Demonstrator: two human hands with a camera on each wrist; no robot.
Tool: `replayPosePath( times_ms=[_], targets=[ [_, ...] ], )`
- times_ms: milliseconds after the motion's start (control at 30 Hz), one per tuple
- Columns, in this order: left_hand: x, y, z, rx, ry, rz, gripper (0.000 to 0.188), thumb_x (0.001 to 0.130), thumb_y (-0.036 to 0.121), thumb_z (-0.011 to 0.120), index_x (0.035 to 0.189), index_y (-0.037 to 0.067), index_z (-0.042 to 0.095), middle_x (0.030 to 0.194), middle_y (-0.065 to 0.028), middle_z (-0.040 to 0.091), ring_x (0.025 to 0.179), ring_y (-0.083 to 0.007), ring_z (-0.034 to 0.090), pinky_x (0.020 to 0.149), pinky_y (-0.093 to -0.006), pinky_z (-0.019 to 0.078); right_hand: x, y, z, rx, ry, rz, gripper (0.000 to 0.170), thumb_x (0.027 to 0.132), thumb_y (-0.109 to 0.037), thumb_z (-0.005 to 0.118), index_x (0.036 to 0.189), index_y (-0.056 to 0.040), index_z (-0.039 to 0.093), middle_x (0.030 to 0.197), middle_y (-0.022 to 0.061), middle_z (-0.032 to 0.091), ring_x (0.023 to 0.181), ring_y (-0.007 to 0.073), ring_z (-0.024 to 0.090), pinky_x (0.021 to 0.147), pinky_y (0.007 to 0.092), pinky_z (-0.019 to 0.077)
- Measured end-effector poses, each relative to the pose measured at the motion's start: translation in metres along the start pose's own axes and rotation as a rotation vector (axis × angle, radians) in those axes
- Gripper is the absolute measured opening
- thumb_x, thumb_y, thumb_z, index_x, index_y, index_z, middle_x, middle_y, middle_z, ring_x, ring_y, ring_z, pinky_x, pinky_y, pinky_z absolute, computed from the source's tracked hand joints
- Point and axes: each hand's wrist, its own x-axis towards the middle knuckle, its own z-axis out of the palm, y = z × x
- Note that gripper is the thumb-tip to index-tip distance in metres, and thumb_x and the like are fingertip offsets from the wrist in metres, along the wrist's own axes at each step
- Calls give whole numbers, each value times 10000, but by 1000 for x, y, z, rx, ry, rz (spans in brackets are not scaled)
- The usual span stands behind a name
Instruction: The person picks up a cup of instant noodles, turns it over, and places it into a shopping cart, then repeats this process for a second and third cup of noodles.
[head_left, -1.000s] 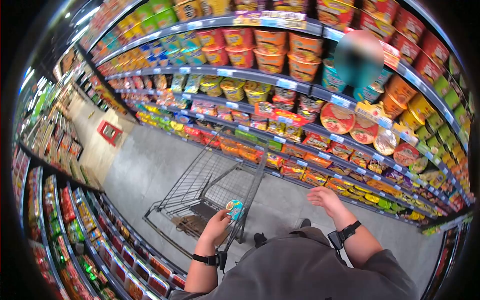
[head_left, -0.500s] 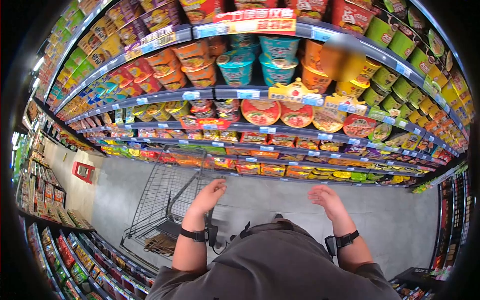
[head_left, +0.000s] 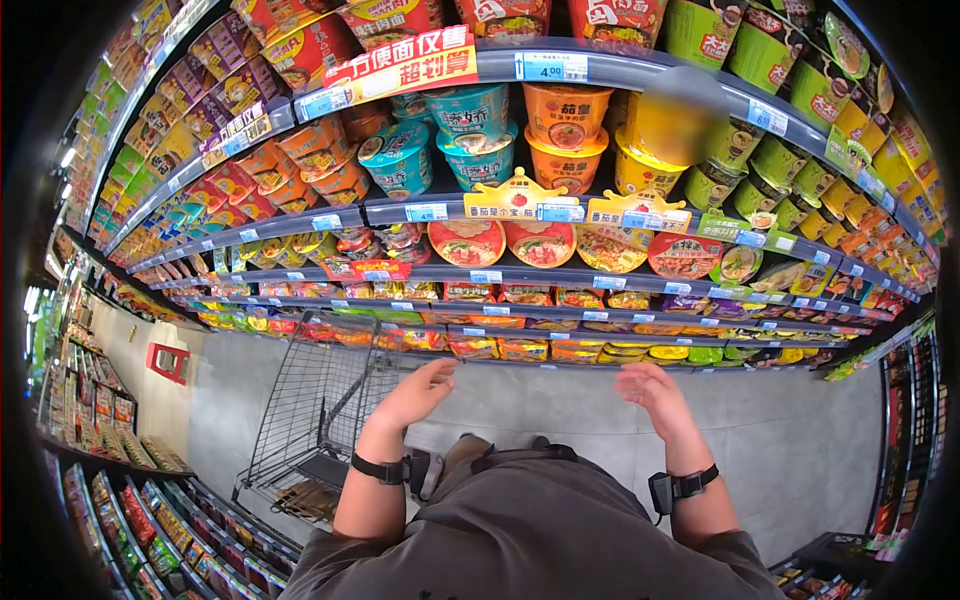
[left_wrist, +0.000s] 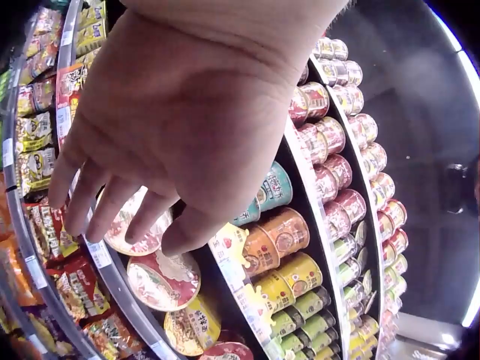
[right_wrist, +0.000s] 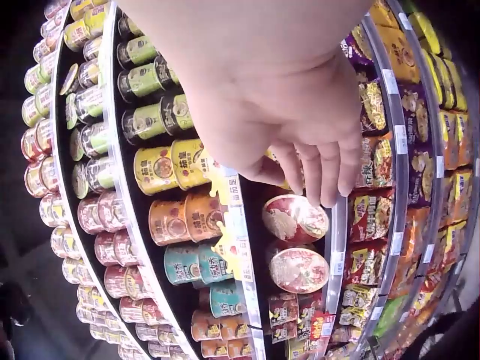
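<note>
My left hand (head_left: 411,395) hangs in the air over the floor beside the cart, its fingers relaxed and holding nothing. The right hand (head_left: 655,397), also empty with loosely bent fingers, is held at about the same height to the right. Before them, shelves carry teal noodle cups (head_left: 475,150), orange cups (head_left: 565,140) and yellow cups (head_left: 645,165). In the left wrist view the left hand (left_wrist: 176,120) has its fingers spread, touching no package. Round red-lidded bowls (right_wrist: 298,270) show below the fingers of the right hand (right_wrist: 285,112) in the right wrist view.
A wire shopping cart (head_left: 310,400) with a brown item in its lower part stands at the left. Grey floor (head_left: 780,430) runs between the facing shelves. A red stand (head_left: 167,363) is farther off at the left, and more packets (head_left: 150,520) fill racks at the lower left.
The left hand held a small teal-lidded item over the cart one second ago and is now empty. The view has turned toward the shelves, and the cart appears farther left.
</note>
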Motion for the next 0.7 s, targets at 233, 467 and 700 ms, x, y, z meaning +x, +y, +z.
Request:
replayPosePath(
  times_ms=[233, 467, 700],
  targets=[
    [3, 36, -31, -7, 151, 49, 412, 1005, 68, 577, 1412, 29, 528, 1341, -133, 625, 1206, -224, 605, 1011, -355, 483, 26, -41, 36, -8, -112, -44, 341, 1001, -141, 542, 1322, -36, 589, 1311, 129, 656, 1230, 248, 615, 1017, 375, 481],
    [45, 82, -74, -181, 395, 299, 430, 964, -6, 577, 1390, 8, 524, 1355, -139, 598, 1279, -242, 566, 1062, -368, 455, 68, -101, 89, -115, -346, -232, 471, 991, -90, 537, 1457, -36, 497, 1501, 113, 530, 1416, 258, 480, 1126, 403, 404],
    [110, 134, -127, -92, 499, 636, 474, 936, -53, 547, 1404, 8, 504, 1423, -151, 535, 1332, -269, 533, 1103, -393, 430, 116, -155, 139, -123, -401, -427, 642, 941, 18, 484, 1565, -26, 340, 1620, 140, 370, 1516, 279, 334, 1215, 430, 283]
  ],
)
